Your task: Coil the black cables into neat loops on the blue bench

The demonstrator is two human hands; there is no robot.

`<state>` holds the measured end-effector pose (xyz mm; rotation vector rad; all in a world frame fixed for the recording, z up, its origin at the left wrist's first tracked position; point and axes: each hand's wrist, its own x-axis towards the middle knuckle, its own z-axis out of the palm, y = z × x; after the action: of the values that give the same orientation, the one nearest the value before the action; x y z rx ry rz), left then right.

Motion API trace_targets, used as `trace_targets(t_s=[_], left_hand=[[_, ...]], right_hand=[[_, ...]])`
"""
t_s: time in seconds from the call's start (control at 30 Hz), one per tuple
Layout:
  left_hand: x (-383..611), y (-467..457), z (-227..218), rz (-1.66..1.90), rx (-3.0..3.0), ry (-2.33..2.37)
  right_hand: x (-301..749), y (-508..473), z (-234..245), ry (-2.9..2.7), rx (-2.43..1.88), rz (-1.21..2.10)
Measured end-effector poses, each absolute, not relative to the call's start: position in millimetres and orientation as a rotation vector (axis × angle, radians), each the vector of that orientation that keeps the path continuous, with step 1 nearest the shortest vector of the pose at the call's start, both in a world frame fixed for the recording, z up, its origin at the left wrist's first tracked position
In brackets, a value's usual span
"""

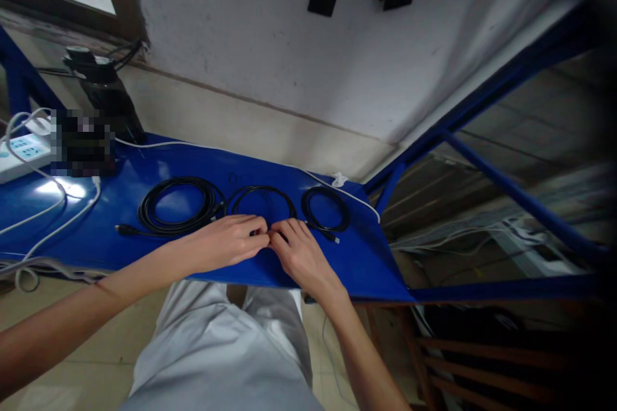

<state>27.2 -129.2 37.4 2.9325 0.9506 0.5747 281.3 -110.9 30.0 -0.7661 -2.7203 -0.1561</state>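
Three coiled black cables lie in a row on a blue shelf [193,266]. At the front of the middle coiled cable [263,188], my left hand [238,237] and my right hand [296,247] meet with fingertips pinched close together. Both hands seem to grip this cable, though the part between the fingers is hidden. Left of my hands lies the larger, thicker coiled cable [149,195], with a plug pointing left. To the right rests a small coiled cable [344,208], its USB plug [333,239] pointing toward the front right.
A dark bottle [113,102] stands at the back left, beside a blurred-out dark object [84,147]. White power strip [24,157] and white cords sit at the left. A thin white cord [231,152] runs along the wall. Blue metal bars [506,189] frame the right.
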Motion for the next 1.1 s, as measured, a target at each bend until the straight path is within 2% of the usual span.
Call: trace_targets(t_s=[0.2,0.4,0.5,0.67,0.83,0.97,1.1], left_hand=[[-62.3,-143.3,55.9,0.75,2.875,1.163],[-147.1,-167.9,12.8,0.805,2.683,1.409],[-159.0,-177.2,-6.7,0.776,2.583,1.501],[-139.5,-175.1,5.4,0.816,2.51,1.601],[-71.9,-143.7,35.3,1.032,2.414,1.548],[-10.5,-83.2,23.8,0.758,2.323,1.721],[26.3,-17.6,-3.9,0.405,2.101,2.037]], right_hand=[[188.7,-97.6,41.3,-2.628,-0.666,-0.224],[99.1,-105.3,7.0,-2.658,-0.594,-0.197],[95.2,-113.2,-1.8,-2.641,-0.563,-0.04],[176.4,-107.9,2.6,-2.428,-0.668,0.32],[321.1,-82.1,-9.5,-2.298,-1.158,0.232],[394.8,-67.6,-28.5,-2.323,-1.415,0.121],[403.3,-58.5,-40.7,-2.313,-1.346,0.142]])
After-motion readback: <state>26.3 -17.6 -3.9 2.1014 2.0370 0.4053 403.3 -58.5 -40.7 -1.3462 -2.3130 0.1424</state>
